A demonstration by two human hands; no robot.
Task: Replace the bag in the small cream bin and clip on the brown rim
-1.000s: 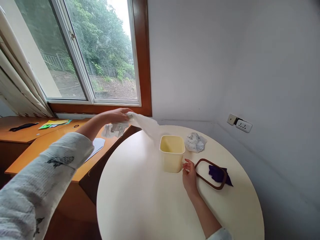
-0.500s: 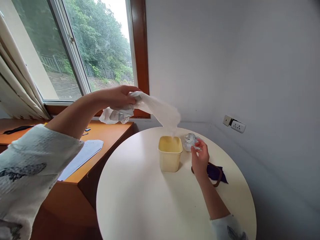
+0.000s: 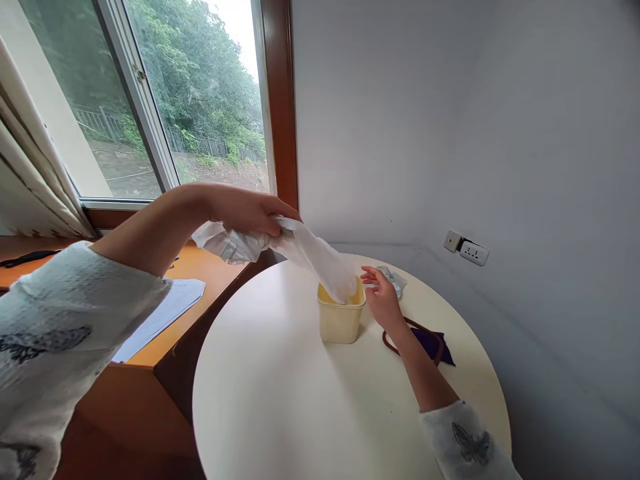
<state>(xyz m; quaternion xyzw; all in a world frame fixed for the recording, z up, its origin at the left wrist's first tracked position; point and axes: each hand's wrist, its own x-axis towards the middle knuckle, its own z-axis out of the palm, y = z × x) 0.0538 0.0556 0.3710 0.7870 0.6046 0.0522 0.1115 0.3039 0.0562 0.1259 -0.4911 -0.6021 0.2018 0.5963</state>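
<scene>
My left hand (image 3: 253,212) is closed around a thin white plastic bag (image 3: 320,257), above and to the left of a pale yellow square bin (image 3: 340,323). One end of the bag dips into the bin's opening, while its crumpled other end sticks out left beneath my wrist. Beside the bin's right rim, my right hand (image 3: 384,300) has its fingers apart and holds nothing. Partly hidden behind that hand lies a crumpled, clear-and-white plastic bundle (image 3: 397,280). The bin stands upright on a round white table (image 3: 280,400).
A dark purple cloth item with a brown loop handle (image 3: 433,342) lies on the table right of my right forearm. An orange desk (image 3: 220,267) with white papers (image 3: 160,320) stands at left under the window. A wall socket (image 3: 474,252) is at right.
My left hand has lowered, bringing the bag's hanging end down into the bin. My right hand has moved left, away from the crumpled plastic bundle to the bin's rim.
</scene>
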